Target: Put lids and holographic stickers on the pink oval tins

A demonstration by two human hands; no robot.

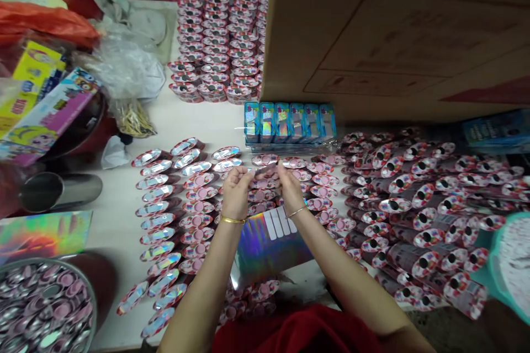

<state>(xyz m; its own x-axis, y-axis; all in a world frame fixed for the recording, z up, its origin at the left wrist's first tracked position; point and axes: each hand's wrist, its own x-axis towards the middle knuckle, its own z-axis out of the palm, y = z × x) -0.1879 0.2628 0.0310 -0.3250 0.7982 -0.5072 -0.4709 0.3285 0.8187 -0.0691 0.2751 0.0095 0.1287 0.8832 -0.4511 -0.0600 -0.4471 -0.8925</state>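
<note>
Between the left hand (237, 194) and right hand (290, 188), one pinched pinkish strip (265, 170)

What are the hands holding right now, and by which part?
The left hand and right hand hold a small dark strip by its two ends, between their fingertips; what it is cannot be told.

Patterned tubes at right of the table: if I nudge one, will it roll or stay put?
The patterned tubes look apt to roll, since they lie on their round sides. Packed side by side, one pushed would probably shift its neighbours. Their glossy wrap may be slippery.
</note>
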